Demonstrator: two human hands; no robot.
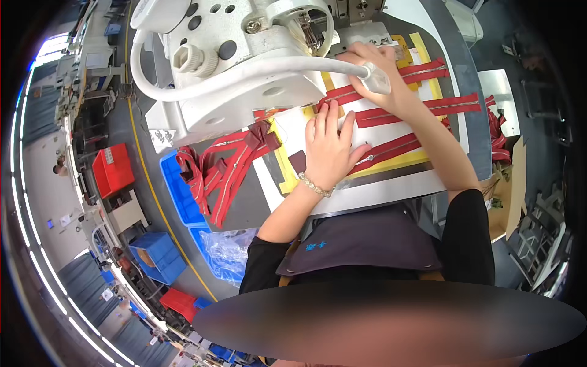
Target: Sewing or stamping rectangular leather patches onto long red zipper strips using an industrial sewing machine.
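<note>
My left hand (329,147) lies flat, fingers spread, on the white work plate (391,183), pressing on a red zipper strip (342,98) beside a small dark maroon patch (298,161). My right hand (376,64) reaches up under the white sewing machine head (244,67), fingers on the far end of a red zipper strip (422,70) near the needle. Two more red zipper strips (428,110) (391,150) lie across the plate between my forearms. Yellow tape (391,164) frames the plate.
A pile of sewn red zippers with maroon patches (226,165) hangs off the table's left over a blue bin (180,189). More red zippers (498,131) lie at the right edge. A red bin (113,168), blue crates (156,254) and a cardboard box (516,183) stand on the floor.
</note>
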